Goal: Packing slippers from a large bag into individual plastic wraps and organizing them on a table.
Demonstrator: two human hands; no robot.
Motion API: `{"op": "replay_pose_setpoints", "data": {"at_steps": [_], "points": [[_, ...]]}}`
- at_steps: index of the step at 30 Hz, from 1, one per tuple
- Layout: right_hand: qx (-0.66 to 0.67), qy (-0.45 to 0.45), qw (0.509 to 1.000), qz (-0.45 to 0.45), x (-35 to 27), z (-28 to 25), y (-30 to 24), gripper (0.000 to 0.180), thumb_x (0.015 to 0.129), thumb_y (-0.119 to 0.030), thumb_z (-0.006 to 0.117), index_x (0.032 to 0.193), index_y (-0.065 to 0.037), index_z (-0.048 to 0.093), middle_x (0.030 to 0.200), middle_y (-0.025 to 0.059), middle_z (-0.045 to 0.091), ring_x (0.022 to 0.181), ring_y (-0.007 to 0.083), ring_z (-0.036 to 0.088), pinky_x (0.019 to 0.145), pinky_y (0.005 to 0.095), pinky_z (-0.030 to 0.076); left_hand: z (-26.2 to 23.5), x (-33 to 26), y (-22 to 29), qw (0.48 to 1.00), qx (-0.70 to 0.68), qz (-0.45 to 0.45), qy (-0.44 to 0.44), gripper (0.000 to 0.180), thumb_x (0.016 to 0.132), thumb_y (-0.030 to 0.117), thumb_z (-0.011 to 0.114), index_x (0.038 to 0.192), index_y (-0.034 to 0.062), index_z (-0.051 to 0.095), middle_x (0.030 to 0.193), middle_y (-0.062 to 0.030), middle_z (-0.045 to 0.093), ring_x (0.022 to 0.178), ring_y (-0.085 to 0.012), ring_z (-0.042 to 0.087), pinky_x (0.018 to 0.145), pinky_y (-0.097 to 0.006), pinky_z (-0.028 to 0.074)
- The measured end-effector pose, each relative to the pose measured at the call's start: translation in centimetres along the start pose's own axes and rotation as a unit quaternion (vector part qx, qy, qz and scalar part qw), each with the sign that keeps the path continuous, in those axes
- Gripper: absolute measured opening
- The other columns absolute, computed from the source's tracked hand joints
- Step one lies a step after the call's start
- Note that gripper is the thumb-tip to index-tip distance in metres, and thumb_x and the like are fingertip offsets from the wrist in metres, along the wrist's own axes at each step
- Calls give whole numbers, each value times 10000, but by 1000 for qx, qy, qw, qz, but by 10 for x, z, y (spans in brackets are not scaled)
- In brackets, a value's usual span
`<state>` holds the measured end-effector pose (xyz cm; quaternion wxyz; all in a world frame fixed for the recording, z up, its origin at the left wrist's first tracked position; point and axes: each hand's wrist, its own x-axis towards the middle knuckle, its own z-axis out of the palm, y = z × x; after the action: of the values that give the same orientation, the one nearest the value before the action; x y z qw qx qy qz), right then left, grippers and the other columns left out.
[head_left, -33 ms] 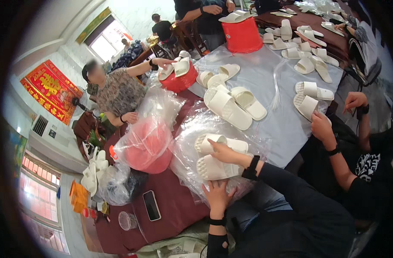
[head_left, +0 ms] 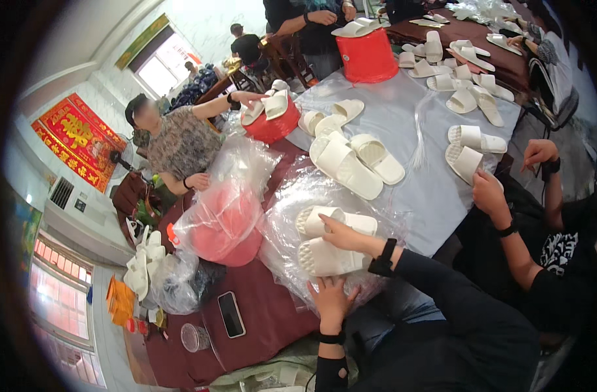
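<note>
Two white slippers lie side by side on a crinkled clear plastic bag at the table's near edge. My right hand reaches in on a black sleeve and grips the upper slipper; its fingers curl between the pair. Just below the lower slipper, my left hand rests on the bag's edge with fingers spread, holding nothing. Both wrists wear black bands.
A red bucket wrapped in plastic sits left of the bag, and a phone lies on the maroon cloth. More white slippers cover the grey sheet. Another person's hands work at the right, and one sits across by a red basin.
</note>
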<state>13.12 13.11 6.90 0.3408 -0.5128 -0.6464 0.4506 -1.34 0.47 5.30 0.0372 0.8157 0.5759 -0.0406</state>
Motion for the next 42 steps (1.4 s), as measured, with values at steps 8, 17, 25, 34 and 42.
{"op": "replay_pose_setpoints", "data": {"at_steps": [8, 17, 25, 34, 42], "points": [[94, -33, 989, -110, -14, -10, 42, 708, 741, -3, 505, 1378, -18, 197, 1129, 189, 521, 922, 257, 557, 773, 341, 435, 23, -6, -14, 983, -56, 68, 159, 689, 731, 594, 544, 1195, 85, 526, 1261, -268, 409, 1209, -469, 299, 1007, -602, 155], [47, 204, 978, 16, 1, 41, 27, 650, 707, -124, 675, 1238, -31, 311, 913, 133, 577, 818, 265, 587, 717, 350, 458, 30, -3, -9, 986, -48, 51, 148, 594, 754, 520, 563, 1189, 117, 529, 1281, -206, 404, 1242, -412, 276, 1021, -580, 135], [-79, 232, 969, -33, 5, 37, 32, 240, 699, -143, 621, 848, 46, 623, 944, 178, 581, 795, 348, 570, 746, 358, 458, 11, -5, -3, 976, -89, 89, 177, 536, 756, 452, 577, 1177, 123, 538, 1228, -194, 453, 1237, -397, 283, 1028, -566, 133], [329, -35, 941, -72, -108, -16, -49, 328, 872, -119, 564, 1174, 5, 530, 1108, 30, 578, 986, 107, 531, 857, 265, 435, 139, 14, -44, 962, -215, 97, 138, 576, 751, 432, 588, 1242, 146, 492, 1265, -173, 445, 1137, -384, 430, 963, -581, 263], [273, -251, 928, -15, -170, -32, -28, 387, 908, -187, 518, 1245, -6, 466, 1159, 43, 542, 1058, 100, 480, 912, 253, 382, 25, 1, -34, 982, 21, 112, 151, 429, 924, 283, 363, 1320, 121, 400, 1344, -164, 383, 1181, -359, 416, 981, -447, 328]]}}
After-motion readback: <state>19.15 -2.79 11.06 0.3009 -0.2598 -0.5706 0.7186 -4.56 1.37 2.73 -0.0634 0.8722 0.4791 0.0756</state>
